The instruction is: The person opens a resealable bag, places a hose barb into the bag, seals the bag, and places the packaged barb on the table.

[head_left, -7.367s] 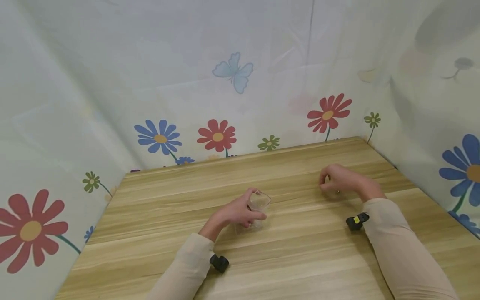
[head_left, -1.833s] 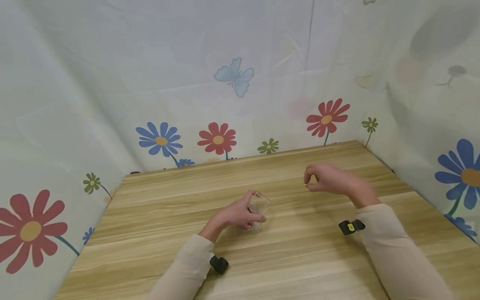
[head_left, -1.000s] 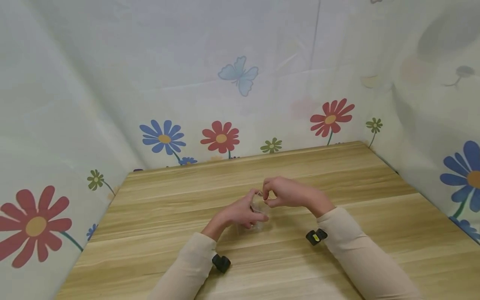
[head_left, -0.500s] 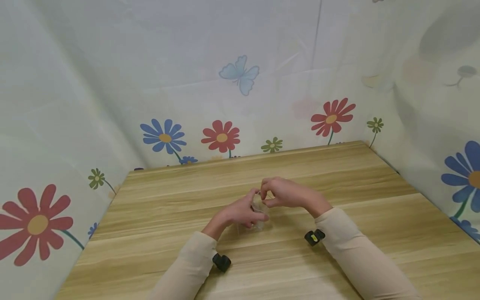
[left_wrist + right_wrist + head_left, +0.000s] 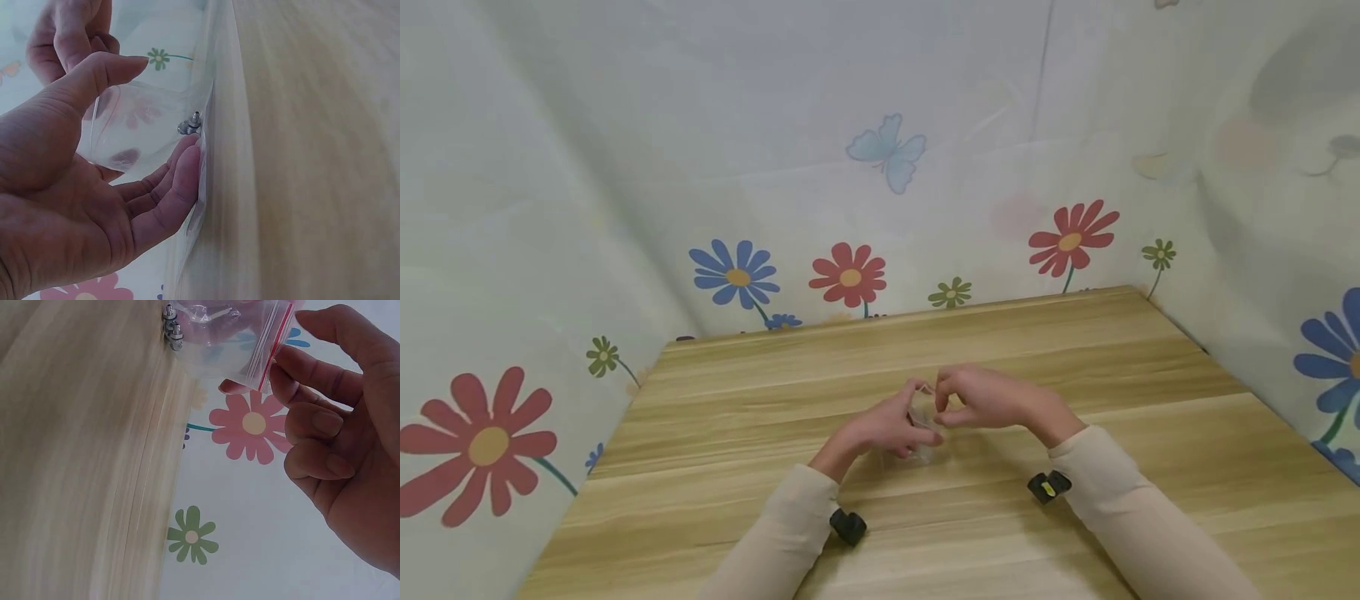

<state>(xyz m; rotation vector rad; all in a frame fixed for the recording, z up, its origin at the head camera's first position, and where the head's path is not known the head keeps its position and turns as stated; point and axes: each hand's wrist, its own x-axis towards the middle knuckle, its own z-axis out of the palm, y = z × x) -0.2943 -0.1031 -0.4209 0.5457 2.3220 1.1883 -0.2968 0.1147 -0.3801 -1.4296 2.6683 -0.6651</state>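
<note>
A clear zip-lock bag with a red stripe along its mouth stands on the wooden table. Several small silver screw-like pieces lie at its bottom. My left hand grips the bag from the left, its thumb and forefinger spread at the mouth, the other fingers low against the bag's side. My right hand is at the mouth from the right. In the right wrist view its thumb and forefinger stand apart beside the red stripe, with nothing seen between them; its last fingers are curled.
The wood-grained table reaches back to a pale curtain printed with flowers and a butterfly. More of this curtain hangs at the left and right sides. Each wrist wears a small black camera.
My right hand has come left from the table's right side to the bag's mouth. The small thing pinched in it earlier no longer shows at its fingertips. My left hand keeps its hold.
</note>
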